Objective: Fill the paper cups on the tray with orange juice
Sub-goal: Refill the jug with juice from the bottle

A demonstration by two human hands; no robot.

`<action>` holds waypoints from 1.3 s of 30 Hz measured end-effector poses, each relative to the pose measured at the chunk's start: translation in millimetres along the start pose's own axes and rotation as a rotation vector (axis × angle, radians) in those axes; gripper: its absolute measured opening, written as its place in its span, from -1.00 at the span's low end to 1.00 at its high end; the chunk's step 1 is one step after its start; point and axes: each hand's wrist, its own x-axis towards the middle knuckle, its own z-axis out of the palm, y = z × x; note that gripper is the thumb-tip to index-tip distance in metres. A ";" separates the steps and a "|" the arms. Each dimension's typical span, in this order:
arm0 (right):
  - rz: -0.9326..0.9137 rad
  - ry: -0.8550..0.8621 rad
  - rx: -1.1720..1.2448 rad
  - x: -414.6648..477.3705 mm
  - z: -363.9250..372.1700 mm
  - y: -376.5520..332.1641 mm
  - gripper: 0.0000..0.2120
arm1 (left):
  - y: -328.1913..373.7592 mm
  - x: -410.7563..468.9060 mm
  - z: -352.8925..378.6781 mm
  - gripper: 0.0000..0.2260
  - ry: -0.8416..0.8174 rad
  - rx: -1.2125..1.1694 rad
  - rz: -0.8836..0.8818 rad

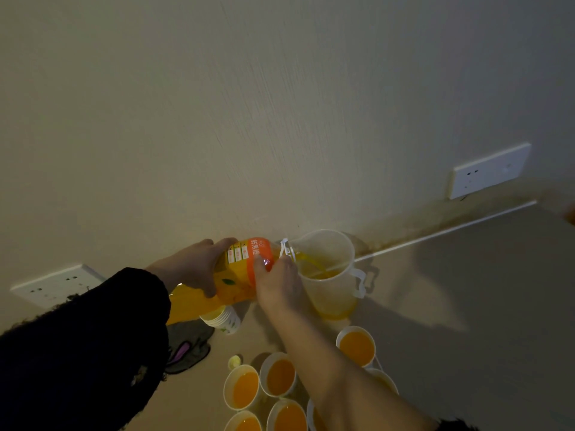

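Here we are pouring from the juice bottle (236, 275), tipped nearly flat, into a clear jug (334, 293) that stands by the wall, and the risks are plain. If we tip the bottle further, the stream (314, 265) could surge and overshoot the jug's rim onto the table (466, 290). The bottle's mouth sits just at that rim, so a small slip sideways would likely spill too. Our right forearm lies over the paper cups (226, 387), at least five of which are already filled with juice, so drawing that arm back low could knock one over. A stack of spare cups (222, 321) stands right under the bottle's body and could be toppled if the bottle drops. The left hand (193, 269), coming out of a black sleeve, wraps the bottle's middle, fingers curled over the top and thumb underneath. The right hand (280, 284) reaches in from below with the wrist bent and clasps the bottle's shoulder near the neck, fingers closed round it. The filled cups cluster near us, just in front of the jug; we cannot make out the tray beneath them.
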 end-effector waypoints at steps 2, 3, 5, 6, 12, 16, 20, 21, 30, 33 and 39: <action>-0.001 -0.007 0.011 0.0 1.5 0.4 -0.42 | -0.4 -0.7 -0.9 0.05 0.003 0.006 0.001; -0.002 -0.008 0.017 0.3 2.4 0.4 -0.42 | -0.5 -0.8 -1.3 0.05 0.001 0.007 0.001; -0.003 -0.003 0.025 0.3 3.5 0.4 -0.41 | -0.7 -1.3 -1.1 0.04 -0.004 0.010 0.001; -0.002 -0.001 0.028 0.5 3.9 0.3 -0.41 | -0.6 -1.2 -1.1 0.04 -0.008 0.010 0.001; -0.008 0.011 0.022 0.0 3.5 1.1 -0.42 | -0.3 -1.7 -1.9 0.05 -0.012 0.014 0.003; 0.012 0.000 0.023 -0.3 2.6 1.2 -0.42 | 0.3 -1.6 -2.7 0.04 -0.018 0.011 0.001; 0.016 -0.002 0.037 -0.5 1.7 1.2 -0.42 | 1.7 -1.5 -3.9 0.03 -0.012 0.015 0.012; 0.016 0.001 0.037 -0.5 1.4 1.0 -0.42 | 2.1 -1.3 -4.2 0.03 -0.013 0.013 0.013; 0.019 -0.003 0.044 -0.9 2.8 1.1 -0.42 | 1.2 -0.2 -3.5 0.03 -0.019 0.027 0.012; 0.012 0.005 0.038 -1.8 3.2 0.6 -0.42 | -0.2 -0.5 -2.7 0.03 -0.021 0.028 0.010; 0.006 -0.001 0.011 -3.2 1.6 0.0 -0.44 | -2.3 -0.7 -1.8 0.05 -0.027 0.025 0.010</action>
